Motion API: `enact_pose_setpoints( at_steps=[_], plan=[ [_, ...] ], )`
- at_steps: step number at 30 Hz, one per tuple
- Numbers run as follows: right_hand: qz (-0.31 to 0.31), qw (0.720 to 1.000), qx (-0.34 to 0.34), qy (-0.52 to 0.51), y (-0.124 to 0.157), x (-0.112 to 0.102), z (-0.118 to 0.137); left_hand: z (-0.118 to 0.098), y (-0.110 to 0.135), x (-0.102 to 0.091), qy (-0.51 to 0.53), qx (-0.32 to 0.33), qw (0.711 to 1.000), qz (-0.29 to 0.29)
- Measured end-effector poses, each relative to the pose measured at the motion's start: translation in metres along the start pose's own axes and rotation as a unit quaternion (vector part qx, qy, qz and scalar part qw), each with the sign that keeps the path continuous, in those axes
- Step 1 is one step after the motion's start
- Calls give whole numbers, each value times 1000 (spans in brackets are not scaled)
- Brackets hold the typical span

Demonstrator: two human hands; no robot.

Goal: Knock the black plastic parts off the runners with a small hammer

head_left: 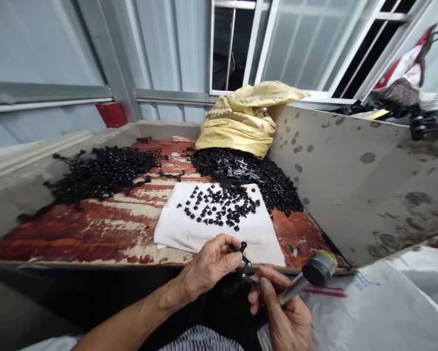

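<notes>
A: Status?
B: Left hand (213, 263) pinches one end of a jointed black piece (246, 261), right hand (281, 307) the other, plus a hammer (317, 271). Piece sits just off the cloth's (265, 246) near edge.
A: Done?
B: Left pile (105, 173) looks joined.
A: Left?
B: Plenty: studs (222, 209) on cloth, loose heap (281, 187) behind.

Wall panels (168, 48): cool, whitish light, fairly even and moderately bright.
Desk (131, 234): lit from above, with deep shadow beneath its front edge.
White cloth (261, 246): among the brightest patches, its weave washed pale.
Black heap (248, 170): small glints on top, detail lost in the dark mass.
Window (307, 44): pane pale grey, openings nearly black.
Left hand (211, 261) and right hand (283, 312): well lit, slightly soft.
Frame edges: wide-angle stretch, lines slanting.
</notes>
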State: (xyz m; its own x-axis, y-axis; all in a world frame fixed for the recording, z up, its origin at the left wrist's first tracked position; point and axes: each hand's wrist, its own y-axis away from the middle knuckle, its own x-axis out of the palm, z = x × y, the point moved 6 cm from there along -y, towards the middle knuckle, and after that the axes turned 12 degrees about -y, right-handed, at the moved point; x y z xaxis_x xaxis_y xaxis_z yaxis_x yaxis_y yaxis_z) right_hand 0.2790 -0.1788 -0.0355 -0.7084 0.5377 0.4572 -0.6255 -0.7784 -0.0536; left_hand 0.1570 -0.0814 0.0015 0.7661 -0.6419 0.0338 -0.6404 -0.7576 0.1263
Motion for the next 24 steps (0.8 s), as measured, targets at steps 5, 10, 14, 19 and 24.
enact_pose_setpoints(
  at_steps=[5, 10, 14, 19, 24],
  plan=[
    [30, 999, 14, 17, 13, 10, -5, 27, 23, 5, 100, -40, 993, -42],
    [44, 998, 34, 33, 20, 21, -12, 46, 36, -4, 101, -44, 990, -86],
    [61, 994, 71, 55, 23, 36, -24, 44, 37, -20, 81, -23, 993, -88],
    [81, 984, 141, 74, 21, 52, -43, 30, 28, -56, -40, -34, 996, -77],
    [60, 976, 193, 77, 6, 41, -46, 19, 13, -110, -87, -104, 984, -113]
  ],
)
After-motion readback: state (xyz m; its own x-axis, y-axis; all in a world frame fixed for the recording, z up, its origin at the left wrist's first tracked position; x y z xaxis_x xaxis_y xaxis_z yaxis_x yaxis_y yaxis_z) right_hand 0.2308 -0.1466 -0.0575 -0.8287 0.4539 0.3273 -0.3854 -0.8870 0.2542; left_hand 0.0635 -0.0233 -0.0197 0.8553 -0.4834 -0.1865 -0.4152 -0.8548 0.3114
